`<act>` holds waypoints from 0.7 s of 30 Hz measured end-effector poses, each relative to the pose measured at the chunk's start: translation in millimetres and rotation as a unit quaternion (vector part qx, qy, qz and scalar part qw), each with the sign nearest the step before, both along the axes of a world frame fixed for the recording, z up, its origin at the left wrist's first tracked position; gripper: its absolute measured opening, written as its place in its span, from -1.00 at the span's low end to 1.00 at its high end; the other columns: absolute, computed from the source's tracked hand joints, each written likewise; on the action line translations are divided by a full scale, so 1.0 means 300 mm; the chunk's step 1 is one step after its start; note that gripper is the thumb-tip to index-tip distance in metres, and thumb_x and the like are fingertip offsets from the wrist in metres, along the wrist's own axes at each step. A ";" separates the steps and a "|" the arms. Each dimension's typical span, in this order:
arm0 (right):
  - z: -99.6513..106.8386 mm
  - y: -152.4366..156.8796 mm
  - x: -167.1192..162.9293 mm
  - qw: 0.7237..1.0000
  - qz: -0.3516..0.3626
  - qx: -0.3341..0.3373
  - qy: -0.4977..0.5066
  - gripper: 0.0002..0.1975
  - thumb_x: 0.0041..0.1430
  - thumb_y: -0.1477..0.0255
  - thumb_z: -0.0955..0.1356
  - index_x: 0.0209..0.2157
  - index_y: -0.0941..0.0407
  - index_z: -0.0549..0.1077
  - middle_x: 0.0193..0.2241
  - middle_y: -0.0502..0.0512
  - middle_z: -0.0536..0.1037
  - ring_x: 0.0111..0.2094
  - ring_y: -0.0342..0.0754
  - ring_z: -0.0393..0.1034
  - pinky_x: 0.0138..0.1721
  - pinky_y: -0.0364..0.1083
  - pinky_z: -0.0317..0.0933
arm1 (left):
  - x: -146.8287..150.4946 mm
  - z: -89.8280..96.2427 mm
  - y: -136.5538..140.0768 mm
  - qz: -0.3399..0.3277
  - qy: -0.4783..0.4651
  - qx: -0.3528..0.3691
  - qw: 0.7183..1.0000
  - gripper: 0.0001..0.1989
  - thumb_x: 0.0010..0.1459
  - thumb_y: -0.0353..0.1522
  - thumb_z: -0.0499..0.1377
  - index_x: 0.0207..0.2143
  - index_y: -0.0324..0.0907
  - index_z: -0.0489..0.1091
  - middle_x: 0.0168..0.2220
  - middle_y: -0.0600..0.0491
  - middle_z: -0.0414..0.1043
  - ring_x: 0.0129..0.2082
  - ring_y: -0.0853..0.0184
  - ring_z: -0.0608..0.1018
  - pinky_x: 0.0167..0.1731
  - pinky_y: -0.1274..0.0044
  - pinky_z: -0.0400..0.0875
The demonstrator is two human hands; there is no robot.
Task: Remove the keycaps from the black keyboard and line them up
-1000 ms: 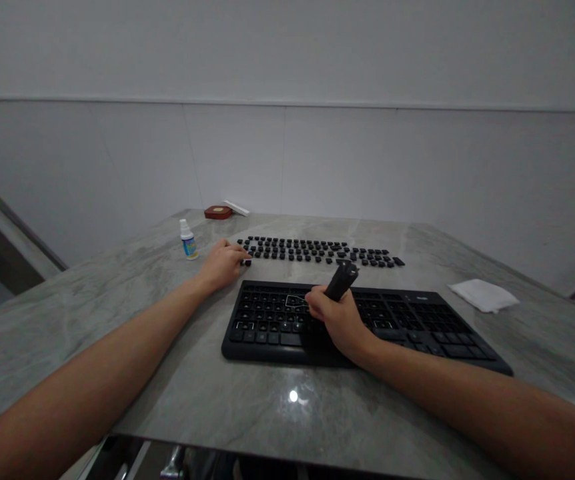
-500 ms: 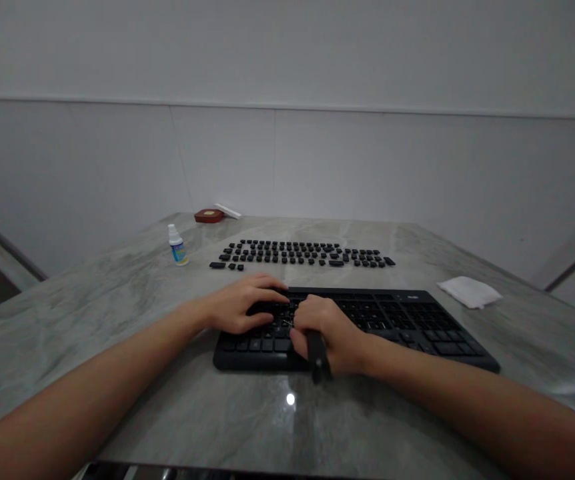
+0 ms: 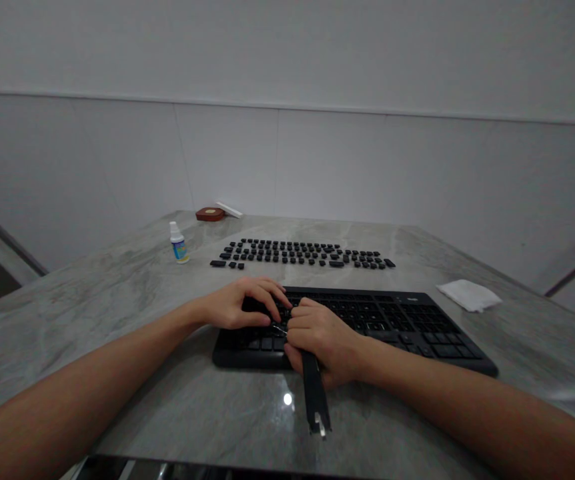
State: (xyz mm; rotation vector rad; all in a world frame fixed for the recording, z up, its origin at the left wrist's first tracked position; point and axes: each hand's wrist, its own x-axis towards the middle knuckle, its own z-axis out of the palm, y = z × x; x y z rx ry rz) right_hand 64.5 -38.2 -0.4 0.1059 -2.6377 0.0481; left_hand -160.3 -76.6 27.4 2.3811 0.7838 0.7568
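A black keyboard (image 3: 397, 313) lies on the table in front of me, many of its keycaps off in the upper rows. My right hand (image 3: 325, 337) is closed around a keycap puller (image 3: 314, 393), a flat black tool. Its notched end sticks out toward me below the fist, and thin metal wires at the other end touch or hover over the keys left of the fist. My left hand (image 3: 240, 303) rests on the keyboard's left part, thumb and fingers apart, their tips close to the wires. Whether the wires grip a key is too small to tell.
Loose black keycaps (image 3: 287, 253) lie in rows behind the keyboard. A small spray bottle (image 3: 179, 244) stands at left. Behind it are a reddish-brown case (image 3: 210, 214) and a white flat item (image 3: 229, 209). A folded white cloth (image 3: 469, 295) lies to the right.
My right hand has tilted the keycap puller, so more of its handle shows toward me and its wires point left. My left thumb and fingers have drawn in closer to the wires.
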 end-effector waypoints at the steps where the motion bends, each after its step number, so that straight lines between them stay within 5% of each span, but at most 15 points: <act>1: -0.001 0.001 0.000 1.000 -0.002 -0.001 -0.001 -0.77 0.11 0.46 0.25 -0.61 0.12 0.29 -0.66 -0.02 0.34 -0.53 -0.12 0.17 -0.38 -0.06 -0.02 | 0.004 0.003 -0.002 -0.005 -0.005 -0.012 1.000 -0.87 0.14 -0.41 0.22 -0.27 -0.12 0.57 -0.07 -0.04 0.53 0.03 0.17 0.47 0.13 0.23 0.28; 8: -0.005 0.008 0.006 1.000 0.014 -0.013 -0.005 -0.87 0.00 0.46 0.30 -0.59 0.11 0.35 -0.65 -0.03 0.37 -0.52 -0.12 0.19 -0.37 -0.04 -0.04 | 0.012 -0.008 -0.001 -0.018 -0.005 -0.070 0.997 -0.90 0.16 -0.40 0.24 -0.31 -0.10 0.58 -0.16 -0.01 0.56 0.00 0.20 0.48 0.11 0.27 0.29; 21: -0.015 0.005 0.004 0.999 -0.026 -0.028 0.031 -0.88 -0.06 0.46 0.32 -0.62 0.11 0.34 -0.69 -0.02 0.34 -0.56 -0.12 0.16 -0.37 -0.04 -0.04 | 0.021 -0.017 0.002 -0.005 0.013 -0.064 0.998 -0.91 0.17 -0.45 0.21 -0.34 -0.13 0.53 -0.17 0.01 0.54 0.02 0.21 0.45 0.10 0.27 0.29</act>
